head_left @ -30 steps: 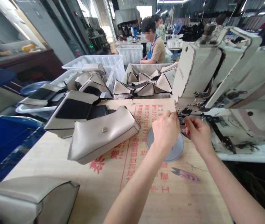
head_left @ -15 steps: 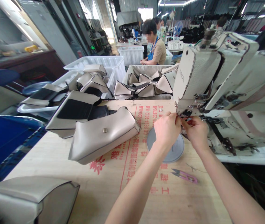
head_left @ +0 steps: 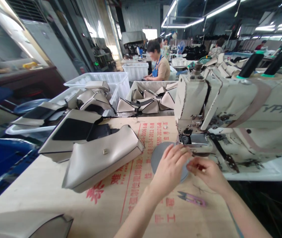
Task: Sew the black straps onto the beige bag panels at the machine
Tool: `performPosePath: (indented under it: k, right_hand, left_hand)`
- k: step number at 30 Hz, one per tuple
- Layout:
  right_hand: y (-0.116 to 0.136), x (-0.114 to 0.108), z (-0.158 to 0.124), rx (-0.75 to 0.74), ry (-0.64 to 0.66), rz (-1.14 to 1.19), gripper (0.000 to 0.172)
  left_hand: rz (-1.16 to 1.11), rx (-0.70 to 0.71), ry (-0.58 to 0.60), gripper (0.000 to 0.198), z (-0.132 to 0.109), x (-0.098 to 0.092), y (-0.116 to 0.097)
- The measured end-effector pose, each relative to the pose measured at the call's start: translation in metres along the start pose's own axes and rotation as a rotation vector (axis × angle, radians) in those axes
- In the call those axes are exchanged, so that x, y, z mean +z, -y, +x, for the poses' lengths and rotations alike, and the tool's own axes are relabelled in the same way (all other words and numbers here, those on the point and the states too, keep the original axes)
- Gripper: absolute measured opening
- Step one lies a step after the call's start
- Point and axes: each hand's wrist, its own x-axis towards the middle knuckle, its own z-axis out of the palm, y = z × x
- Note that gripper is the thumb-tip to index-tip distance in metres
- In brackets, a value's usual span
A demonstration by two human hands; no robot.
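Low at centre, left hand point(head_left: 169, 168) lies loosely open over a grey disc point(head_left: 156, 156); right hand point(head_left: 206, 172) pinches, contents unclear. Sewing machine point(head_left: 230, 99) just above, arm running right, head pointing left. Red-printed board table point(head_left: 93, 211), strip-lit workshop behind.

I am holding both bare arms out ahead of me, with the hands low and close together. My left forearm point(head_left: 143, 211) is slanting up and to the right, wrist straight. My left hand point(head_left: 170, 167) is lying palm down with its back toward me, fingers stretched forward and slightly spread. My right forearm point(head_left: 240, 211) is slanting up and to the left. My right hand point(head_left: 205, 172), just right of the left one, is curling inward, thumb and forefinger pinching together, their tips nearly meeting the left fingertips. I cannot tell whether anything sits in the pinch.
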Motion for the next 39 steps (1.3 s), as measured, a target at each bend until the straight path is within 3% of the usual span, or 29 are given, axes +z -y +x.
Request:
performPosePath:
  k: [2,7,10,13,18,23,25,28,30,34,39]
  right_hand:
    - [-0.003,-0.004,-0.013,0.031,0.099,0.05,0.026]
    - [-0.003,-0.011,-0.019,0.051,0.057,0.059,0.027]
    - [-0.013,-0.003,-0.026,0.086,-0.091,0.077,0.029]
    - [-0.038,0.017,-0.048,0.131,-0.268,-0.052,0.029]
    - [-0.086,0.06,-0.087,-0.125,-0.126,-0.501,0.016]
    - [-0.1,0.076,-0.091,-0.308,-0.225,-0.693,0.021]
    - [-0.095,0.07,-0.085,-0.246,-0.281,-0.561,0.022]
    - [-0.074,0.052,-0.073,0.035,-0.326,-0.134,0.023]
    - [-0.052,0.038,-0.064,0.165,-0.292,0.125,0.027]
    - [-0.011,0.018,-0.048,0.152,-0.134,0.255,0.032]
    - [0.012,0.018,-0.03,0.147,-0.134,0.259,0.033]
  left_hand:
    - [-0.037,0.034,0.07,0.025,-0.012,0.005,-0.004]
    - [-0.15,-0.058,0.025,0.022,-0.026,0.018,-0.011]
    - [-0.311,-0.26,-0.064,0.021,-0.031,0.018,-0.018]
    - [-0.413,-0.451,-0.137,0.02,-0.034,0.015,-0.025]
    - [-0.476,-0.535,-0.156,0.021,-0.031,0.012,-0.032]
    - [-0.486,-0.559,-0.153,0.02,-0.025,0.01,-0.035]
    - [-0.494,-0.565,-0.155,0.019,-0.023,0.009,-0.036]
    - [-0.55,-0.58,-0.149,0.019,-0.022,0.008,-0.037]
    - [-0.594,-0.601,-0.149,0.019,-0.021,0.008,-0.036]
    - [-0.644,-0.633,-0.147,0.019,-0.02,0.011,-0.034]
    - [-0.641,-0.628,-0.121,0.019,-0.019,0.01,-0.031]
